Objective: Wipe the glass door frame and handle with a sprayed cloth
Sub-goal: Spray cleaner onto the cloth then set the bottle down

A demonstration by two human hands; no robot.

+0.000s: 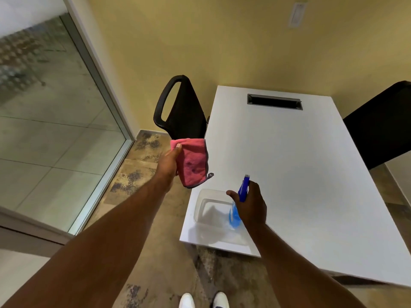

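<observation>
My left hand [169, 165] holds up a folded pink cloth [193, 162] with a grey edge, in the air just left of the white table [311, 174]. My right hand [251, 202] grips a spray bottle [241, 196] with a blue trigger head and blue liquid, its nozzle turned toward the cloth. The bottle is over the table's near left corner. The glass panel [51, 134] with its pale metal frame [106, 90] fills the left side. No door handle is in view.
A clear plastic tub [209, 210] sits on the table's near left corner under the bottle. A black office chair [180, 107] stands left of the table, a second black chair [378, 123] at its right. A cable slot [274, 102] is at the table's far end.
</observation>
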